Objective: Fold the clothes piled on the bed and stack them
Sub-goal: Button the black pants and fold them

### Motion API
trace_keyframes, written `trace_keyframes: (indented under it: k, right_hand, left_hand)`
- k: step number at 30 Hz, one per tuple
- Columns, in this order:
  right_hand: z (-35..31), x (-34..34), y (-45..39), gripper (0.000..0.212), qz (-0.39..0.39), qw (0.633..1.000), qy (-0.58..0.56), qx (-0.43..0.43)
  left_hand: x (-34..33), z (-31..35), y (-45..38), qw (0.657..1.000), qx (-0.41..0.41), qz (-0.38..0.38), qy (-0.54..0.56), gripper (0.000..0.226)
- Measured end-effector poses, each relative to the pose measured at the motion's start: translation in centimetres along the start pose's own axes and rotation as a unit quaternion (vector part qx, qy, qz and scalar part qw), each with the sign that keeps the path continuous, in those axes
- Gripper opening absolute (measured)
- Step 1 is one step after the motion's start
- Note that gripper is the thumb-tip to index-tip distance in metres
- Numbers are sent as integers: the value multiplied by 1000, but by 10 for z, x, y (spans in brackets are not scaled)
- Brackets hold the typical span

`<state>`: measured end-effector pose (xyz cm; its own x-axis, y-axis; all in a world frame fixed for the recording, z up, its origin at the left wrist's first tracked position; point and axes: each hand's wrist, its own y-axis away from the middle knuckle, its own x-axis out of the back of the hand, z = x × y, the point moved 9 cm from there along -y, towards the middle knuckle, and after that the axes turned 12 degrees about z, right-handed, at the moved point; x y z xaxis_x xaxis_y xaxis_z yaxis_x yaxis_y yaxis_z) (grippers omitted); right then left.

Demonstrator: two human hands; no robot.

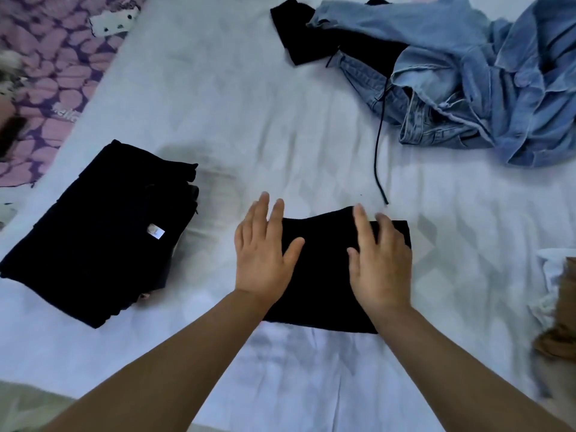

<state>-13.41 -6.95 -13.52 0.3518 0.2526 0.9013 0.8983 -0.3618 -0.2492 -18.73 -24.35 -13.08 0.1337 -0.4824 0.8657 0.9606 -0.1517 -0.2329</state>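
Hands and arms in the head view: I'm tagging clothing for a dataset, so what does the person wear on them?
Nothing shows on them. The left hand and right hand are bare, without gloves, rings, a watch or bracelets in view. Both forearms are bare to the frame's lower edge; no sleeve appears.

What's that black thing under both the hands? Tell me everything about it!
It is a small black garment, soft plain cloth, folded into a flat rectangle with a slightly wavy far edge. It lies on the white bedsheet, right of the dark folded stack. The left hand and right hand press flat on it, fingers straight.
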Motion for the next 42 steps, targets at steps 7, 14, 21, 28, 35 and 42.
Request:
trace_keyframes:
  k: [7,14,21,28,35,42]
  right_hand:
    - [12,-76,61,59,-138,978,131,80]
    - [14,-80,67,52,-59,986,114,103]
    - [69,-56,79,58,-84,980,134,-122]
    - [52,-49,77,73,-77,986,10,-146]
    - [34,-12,48,73,-165,973,-85,-141]
    - [-45,49,6,66,-120,986,-111,16]
  left_hand:
    - [-81,-20,59,965,-154,-122,-173,61]
    - [-104,-42,68,970,-141,-121,-157,62]
    - [-83,-55,65,989,4,-103,-104,52]
    - [-66,-55,71,961,201,-173,-82,58]
    - [-22,-48,58,919,300,-231,114,68]
    - [85,-41,67,935,326,-84,109,64]
